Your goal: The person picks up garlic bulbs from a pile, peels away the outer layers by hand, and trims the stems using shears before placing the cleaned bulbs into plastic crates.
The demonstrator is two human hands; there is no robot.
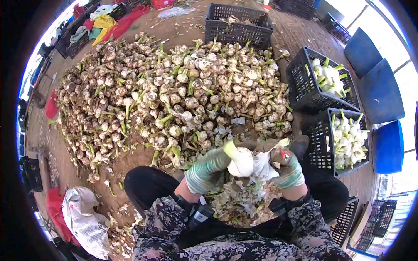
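A garlic bulb (241,163), white and cleaned, with a short green stem, is in my left hand (210,168). That hand wears a striped green and white work glove, its fingers closed around the bulb's left side. My right hand (289,168), in a matching glove, is closed on the loose outer garlic skin (264,167), which stretches away from the bulb. Something small and red (284,154) shows at the right fingers; I cannot make out what it is. Below both hands, peeled skins (244,200) litter the ground between my knees.
A wide heap of unpeeled garlic (183,91) spreads in front. Two black crates, one farther (300,82) and one nearer (320,143), hold cleaned bulbs at right. Another black crate (237,32) stands behind the heap. A white sack (85,222) lies at lower left.
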